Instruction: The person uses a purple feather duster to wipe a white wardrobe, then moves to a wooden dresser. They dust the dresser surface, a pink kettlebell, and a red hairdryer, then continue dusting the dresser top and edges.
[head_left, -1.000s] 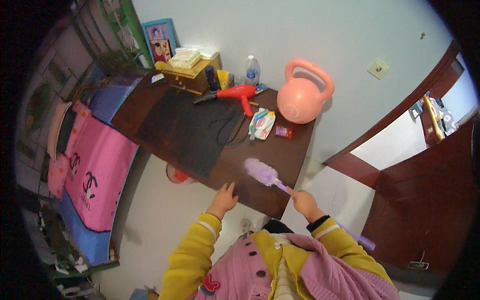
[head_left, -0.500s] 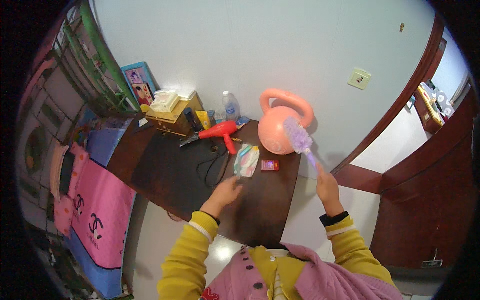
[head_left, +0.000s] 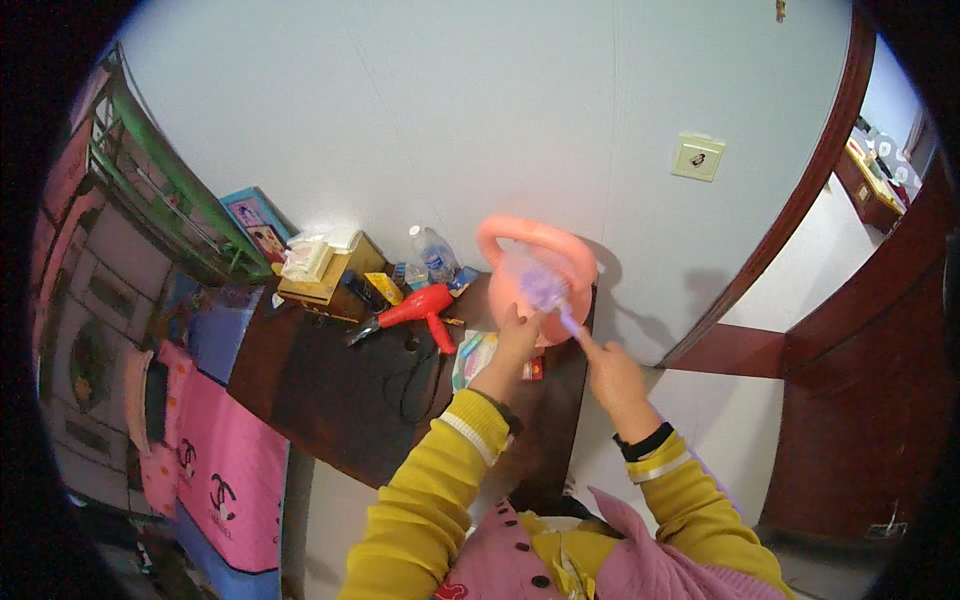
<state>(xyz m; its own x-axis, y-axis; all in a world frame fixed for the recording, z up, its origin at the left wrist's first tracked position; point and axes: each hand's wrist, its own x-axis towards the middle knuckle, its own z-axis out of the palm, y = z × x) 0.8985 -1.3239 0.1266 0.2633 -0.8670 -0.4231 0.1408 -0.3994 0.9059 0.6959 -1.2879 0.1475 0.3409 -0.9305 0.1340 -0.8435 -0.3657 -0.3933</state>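
Note:
My right hand (head_left: 614, 385) is closed round the purple handle of a fluffy duster (head_left: 542, 288). The duster's head, smeared by motion, lies against or just in front of a salmon-orange kettlebell (head_left: 508, 290) with a big loop handle, at the table's far right corner by the wall. Below the duster head, my left hand (head_left: 518, 342) reaches up close to the kettlebell's near side with thumb and fingers apart. Whether it touches the kettlebell I cannot tell. Partly behind that hand lie a white patterned packet (head_left: 470, 357) and a small red box (head_left: 536, 370).
On the dark table (head_left: 310, 370) lies a red hair dryer (head_left: 420, 304) with its black cord. Behind it stand a water bottle (head_left: 433, 255), a yellow tube (head_left: 383, 288) and a wooden box (head_left: 350, 275) topped with tissues. A bed with a pink cover (head_left: 225, 450) is at left, a doorway at right.
My left hand has moved up and right, from the table's front to the kettlebell. The right hand and duster have shifted left and lower across the kettlebell. The whole view has also shifted.

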